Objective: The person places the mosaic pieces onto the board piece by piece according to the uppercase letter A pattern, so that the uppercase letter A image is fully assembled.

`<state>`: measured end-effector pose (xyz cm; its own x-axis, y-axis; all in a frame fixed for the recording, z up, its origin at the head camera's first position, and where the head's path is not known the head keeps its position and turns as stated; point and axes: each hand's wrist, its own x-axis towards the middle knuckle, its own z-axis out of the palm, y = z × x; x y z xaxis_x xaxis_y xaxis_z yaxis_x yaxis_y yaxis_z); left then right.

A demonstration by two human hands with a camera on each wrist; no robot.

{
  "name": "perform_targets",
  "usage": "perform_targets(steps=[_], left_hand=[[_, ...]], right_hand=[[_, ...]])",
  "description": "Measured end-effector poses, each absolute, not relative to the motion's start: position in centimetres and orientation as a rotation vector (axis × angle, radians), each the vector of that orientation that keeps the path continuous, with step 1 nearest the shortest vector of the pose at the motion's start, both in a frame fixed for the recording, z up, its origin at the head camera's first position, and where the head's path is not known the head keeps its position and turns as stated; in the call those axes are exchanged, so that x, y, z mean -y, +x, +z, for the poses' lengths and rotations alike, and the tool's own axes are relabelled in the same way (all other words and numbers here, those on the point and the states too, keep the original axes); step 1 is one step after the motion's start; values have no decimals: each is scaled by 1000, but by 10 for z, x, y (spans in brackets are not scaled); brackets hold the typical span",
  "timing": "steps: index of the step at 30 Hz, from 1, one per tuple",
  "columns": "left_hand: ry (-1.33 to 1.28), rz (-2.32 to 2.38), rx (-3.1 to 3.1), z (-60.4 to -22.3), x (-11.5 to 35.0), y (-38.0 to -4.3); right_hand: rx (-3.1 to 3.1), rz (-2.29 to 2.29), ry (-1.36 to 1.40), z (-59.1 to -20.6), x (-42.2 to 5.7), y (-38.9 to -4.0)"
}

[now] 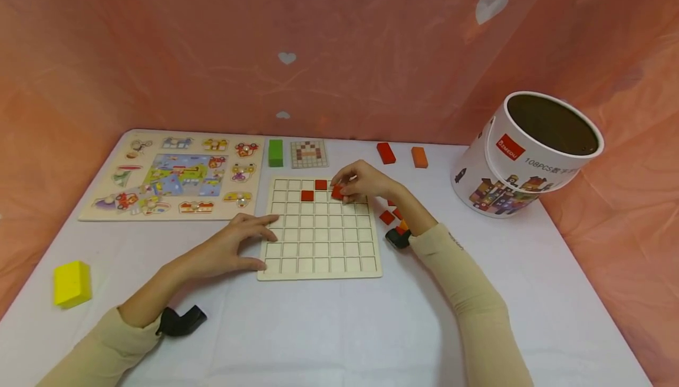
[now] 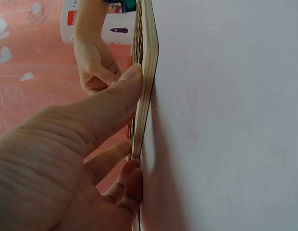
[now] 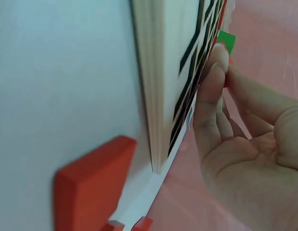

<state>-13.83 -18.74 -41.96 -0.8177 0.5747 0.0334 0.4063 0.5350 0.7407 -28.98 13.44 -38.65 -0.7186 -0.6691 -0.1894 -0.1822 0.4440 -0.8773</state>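
Observation:
A pale wooden grid board [image 1: 320, 234] lies on the white table in front of me. Two red square tiles sit in its upper cells, one in the top row [image 1: 320, 185] and one a row lower [image 1: 307, 196]. My right hand [image 1: 366, 179] pinches another red tile [image 1: 337, 192] between thumb and fingers over the board's upper right part. Along the board's left edge, my left hand [image 1: 233, 245] rests with fingers spread; in the left wrist view its thumb [image 2: 125, 86] lies against the edge.
Loose red tiles [image 1: 386, 217] lie right of the board. Behind it stand a green block [image 1: 276, 153] and a pattern card [image 1: 309, 154]. A picture puzzle board [image 1: 159, 213] is at back left, a yellow block [image 1: 72, 284] at left, a white bucket [image 1: 477, 181] at right.

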Motion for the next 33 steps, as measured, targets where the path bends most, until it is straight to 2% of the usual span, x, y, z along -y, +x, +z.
perform_targets(steps=[22,26,33], left_hand=[[814,1160,-2553,-421,188,-139],[805,1159,-2554,-421,188,-139],[806,1156,-2555,-421,188,-139]], right_hand=[[-2255,-1238,-739,-384,-133,-286],[-2320,-1244,-773,-383,-147,-287],[-2385,-1251,-676,-379,-201,-278]])
